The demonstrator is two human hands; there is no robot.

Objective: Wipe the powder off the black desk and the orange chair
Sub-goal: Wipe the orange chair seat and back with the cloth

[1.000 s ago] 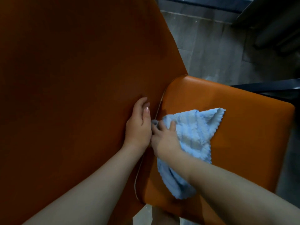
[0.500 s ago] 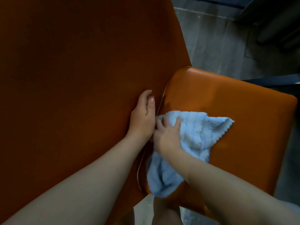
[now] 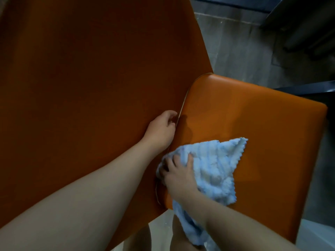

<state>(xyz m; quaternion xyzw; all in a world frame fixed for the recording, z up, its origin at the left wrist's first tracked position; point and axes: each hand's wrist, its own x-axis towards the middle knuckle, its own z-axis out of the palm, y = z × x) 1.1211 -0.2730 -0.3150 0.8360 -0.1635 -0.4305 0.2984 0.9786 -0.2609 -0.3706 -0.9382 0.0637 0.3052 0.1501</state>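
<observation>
The orange chair fills the view, its backrest (image 3: 90,96) on the left and its seat (image 3: 253,120) on the right. My left hand (image 3: 160,130) grips the backrest's edge at the seam, its fingers curled into the gap. A light blue ribbed cloth (image 3: 215,167) lies on the seat's near left part, with one end hanging off the near edge. Lower down along the same seam, my right hand (image 3: 178,175) holds the cloth and presses it onto the seat, fingers bent into the fabric. I see no powder on the orange surface in this dim light.
Grey tiled floor (image 3: 239,48) lies beyond the chair. A dark flat edge (image 3: 308,88), perhaps the black desk, juts in past the seat's far right corner. More dark furniture (image 3: 308,24) stands at the top right. My legs show below the seat.
My right hand has dragged the cloth toward me along the seam, to the seat's near left corner. My left hand's fingers, flat on the backrest before, are now curled at its edge.
</observation>
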